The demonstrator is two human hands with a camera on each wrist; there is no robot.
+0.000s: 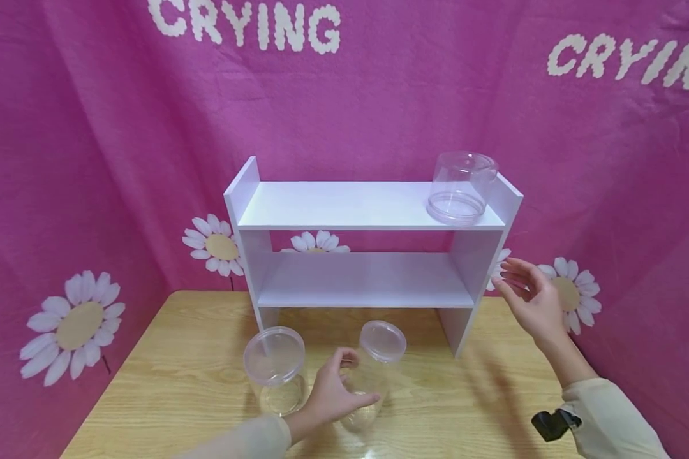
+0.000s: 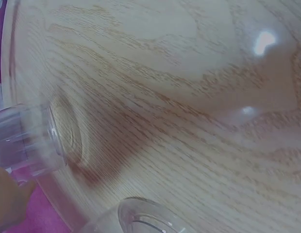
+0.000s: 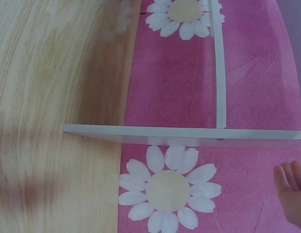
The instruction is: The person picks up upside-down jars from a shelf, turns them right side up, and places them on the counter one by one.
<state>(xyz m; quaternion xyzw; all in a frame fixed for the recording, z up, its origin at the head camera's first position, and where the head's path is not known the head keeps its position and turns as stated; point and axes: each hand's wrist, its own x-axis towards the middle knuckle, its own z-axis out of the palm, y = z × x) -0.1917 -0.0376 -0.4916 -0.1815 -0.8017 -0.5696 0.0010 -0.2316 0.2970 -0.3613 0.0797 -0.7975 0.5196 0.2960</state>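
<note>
My left hand [image 1: 333, 392] has its fingers and thumb curved round a clear lidded jar [image 1: 370, 379] on the table, and this jar also shows in the left wrist view [image 2: 24, 141]. Left of that hand stands a second clear lidded jar [image 1: 274, 360]. My right hand [image 1: 531, 303] is raised beside the right side panel of a white two-tier shelf [image 1: 344, 204], fingers loosely bent and nothing in them. On the upper tier's right end rests a third clear jar [image 1: 462, 185], its ringed end down.
The shelf stands at the back of the wooden table [image 1: 161, 382]. Behind and at both sides hangs a pink cloth [image 1: 379, 95] with daisies and white lettering. A small black object [image 1: 554, 424] sits by my right sleeve.
</note>
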